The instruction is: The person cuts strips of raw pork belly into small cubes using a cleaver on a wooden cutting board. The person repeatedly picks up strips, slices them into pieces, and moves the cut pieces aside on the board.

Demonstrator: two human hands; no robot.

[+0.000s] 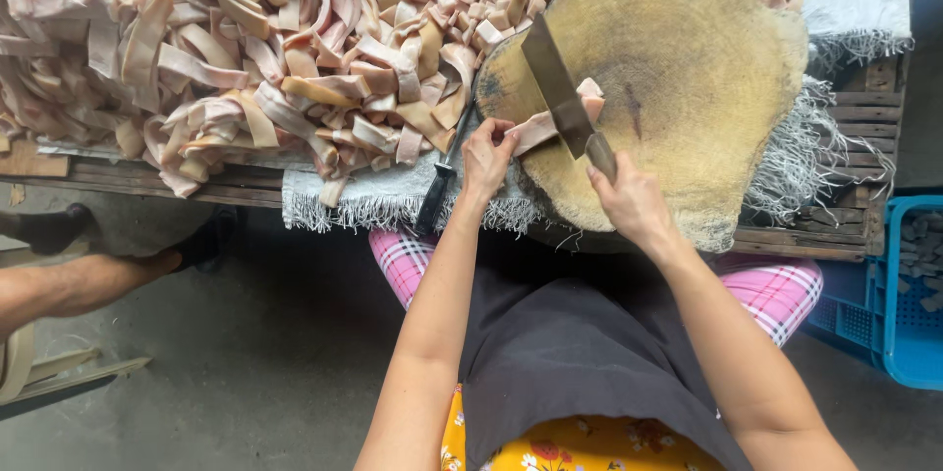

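Head view, strip: pink meat strip [545, 124] at chopping block's [707, 58] near-left edge.
Left hand [486, 157]: fingers pinching strip's end.
Right hand [629, 201]: closed around cleaver [562, 98] handle.
Room: block's right half bare; cut pile [246, 49] crowds left.

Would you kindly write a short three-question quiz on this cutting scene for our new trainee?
1. True or false: the right hand holds the cleaver by its handle.
2. What does the left hand pin down on the wooden chopping block?
A. a meat strip
B. a cloth
C. a crate
3. Fill in: a second, dark-handled knife lies beside the block on the frayed ____.

Key:
1. True.
2. A, the meat strip.
3. Cloth.
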